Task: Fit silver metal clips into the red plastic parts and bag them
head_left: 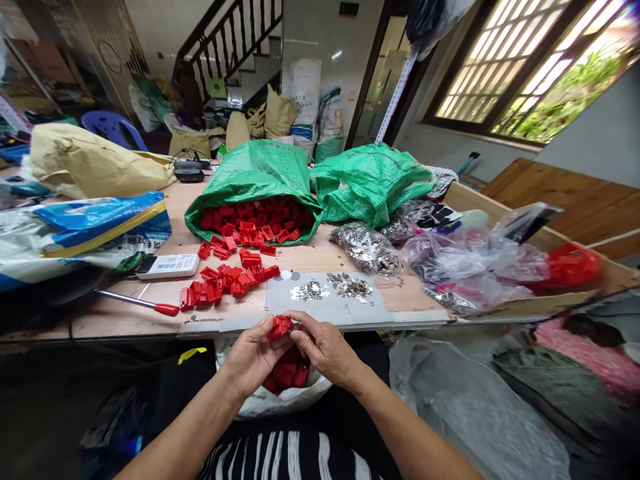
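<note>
A: Quick, what's in hand?

B: Looks like close fingertip work on one small red plastic piece (280,327), lower centre of frame, btwn both hands, just in front of the table (313,258) edge.

A: And the grip?

B: The left hand (255,353) is part-closed, thumb and fingers pinching the piece's left side. The right hand (323,343) has fingers curled in, tips at its right edge; can't tell if they grip it or hide a tiny bit.

A: What does the next move call for?

B: My read: a steady L hold and precise R fingertips, as the piece is small, hard & angular.

A: Below it?

B: A white, soft-walled bag (285,405) w/ a crumpled rim, holding more red plastic pieces (287,375).

A: Other stuff nearby?

B: Centre of frame: a flat, smooth grey sheet (333,315) w/ two heaps of thin, shiny silver metal bits (310,290). Left of it, loose boxy red pcs (235,277), glossy & hollow-looking. Upper centre, a crinkly green woven sack (255,167), mouth facing the person, full of same. Right of centre, a clear plastic bag (367,247) bulging w/ silvery parts.
</note>
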A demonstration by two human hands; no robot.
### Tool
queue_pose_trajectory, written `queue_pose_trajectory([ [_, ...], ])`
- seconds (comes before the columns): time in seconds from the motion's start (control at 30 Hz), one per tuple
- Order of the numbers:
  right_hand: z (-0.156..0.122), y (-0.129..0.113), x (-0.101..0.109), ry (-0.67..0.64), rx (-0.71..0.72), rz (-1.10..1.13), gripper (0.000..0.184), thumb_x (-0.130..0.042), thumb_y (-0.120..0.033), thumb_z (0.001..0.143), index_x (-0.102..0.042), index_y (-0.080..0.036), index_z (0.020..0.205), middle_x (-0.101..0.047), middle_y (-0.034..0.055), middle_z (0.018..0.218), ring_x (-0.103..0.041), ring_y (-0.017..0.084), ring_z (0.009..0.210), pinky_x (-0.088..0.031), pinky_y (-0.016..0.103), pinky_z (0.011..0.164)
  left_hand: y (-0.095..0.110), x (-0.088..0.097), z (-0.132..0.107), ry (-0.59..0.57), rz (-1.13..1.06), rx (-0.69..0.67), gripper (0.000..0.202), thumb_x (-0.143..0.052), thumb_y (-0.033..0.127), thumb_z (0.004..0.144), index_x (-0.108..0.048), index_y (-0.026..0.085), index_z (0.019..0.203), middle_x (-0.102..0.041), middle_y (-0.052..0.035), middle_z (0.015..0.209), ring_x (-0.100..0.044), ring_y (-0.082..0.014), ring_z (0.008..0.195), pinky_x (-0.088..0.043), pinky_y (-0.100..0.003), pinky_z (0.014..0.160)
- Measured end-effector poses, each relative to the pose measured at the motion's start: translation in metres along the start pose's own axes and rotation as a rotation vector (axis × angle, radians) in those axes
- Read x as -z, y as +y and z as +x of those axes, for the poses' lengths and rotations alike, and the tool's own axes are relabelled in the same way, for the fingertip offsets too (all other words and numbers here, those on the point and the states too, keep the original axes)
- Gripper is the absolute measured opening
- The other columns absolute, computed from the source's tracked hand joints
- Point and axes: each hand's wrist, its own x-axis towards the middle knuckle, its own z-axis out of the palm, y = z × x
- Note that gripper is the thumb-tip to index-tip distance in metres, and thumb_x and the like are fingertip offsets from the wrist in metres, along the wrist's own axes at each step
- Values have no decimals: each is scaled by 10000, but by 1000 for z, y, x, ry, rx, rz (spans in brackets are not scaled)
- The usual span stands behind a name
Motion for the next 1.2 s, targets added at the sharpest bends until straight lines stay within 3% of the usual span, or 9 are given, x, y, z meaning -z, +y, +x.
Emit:
queue_pose_trajectory([
  [0.2, 1, 2, -1, 80, 5, 7, 298, -388, -357, 972, -577, -241, 1171, -694, 40, 921, -641, 168, 816, -445, 244, 753, -2, -4, -1, 3, -56, 45, 189, -522, 160, 901, -664, 85, 801, -733, -100, 809, -713, -169, 762, -555, -312, 875],
  [0.4, 7, 16, -8, 91, -31, 224, 364, -347, -412, 982, -649, -212, 1012, -570, -20, 637, -527, 118, 593, -406, 210, 590, -10, 10, 6, -56, 4, 35, 93, -654, 208, 816, -657, 115, 819, -731, -103, 903, -700, -235, 925, -484, -407, 989],
  [0.53, 13, 26, -12, 66, -96, 230, 364, -338, -420, 983, -622, -220, 1089, -417, -64, 519, -425, 107, 489, -352, 206, 518, -11, 28, 8, -53, 228, -75, 120, -731, 243, 748, -659, 152, 777, -724, -52, 876, -688, -194, 888, -480, -352, 943],
  [0.63, 22, 32, -13, 71, -100, 147, 349, -343, -400, 983, -618, -228, 1111, -459, -55, 540, -471, 116, 520, -371, 212, 552, -10, 42, 9, 0, 521, -207, 198, -769, 288, 701, -693, 163, 835, -722, -50, 925, -652, -179, 916, -461, -288, 897],
  [0.73, 37, 35, -14, 79, -90, 48, 337, -342, -372, 982, -623, -239, 1112, -536, -39, 577, -528, 128, 564, -393, 219, 589, -8, 53, 10, 55, 654, -266, 272, -785, 336, 663, -715, 172, 869, -725, -69, 968, -626, -205, 983, -438, -285, 904],
  [0.9, 76, 39, -16, 132, -111, -227, 267, -474, -341, 928, -599, -262, 1151, -667, -2, 756, -617, 155, 704, -411, 233, 653, -1, 59, 11, 102, 583, -261, 280, -804, 351, 630, -716, 185, 838, -737, -65, 911, -650, -207, 948, -438, -306, 925],
  [1.03, 113, 44, -16, 163, -237, -471, 371, -501, -334, 913, -503, -277, 1279, -705, 35, 909, -654, 195, 821, -440, 273, 710, 1, 61, 12, 109, 536, -252, 288, -812, 346, 623, -715, 177, 836, -736, -59, 870, -672, -205, 899, -453, -323, 925],
  [1.2, 147, 49, -17, 133, -232, -547, 372, -530, -290, 890, -515, -281, 1262, -693, 59, 1068, -641, 216, 946, -449, 312, 773, 2, 63, 12, 105, 489, -251, 292, -814, 339, 626, -710, 171, 841, -726, -47, 852, -679, -192, 867, -478, -300, 893],
])
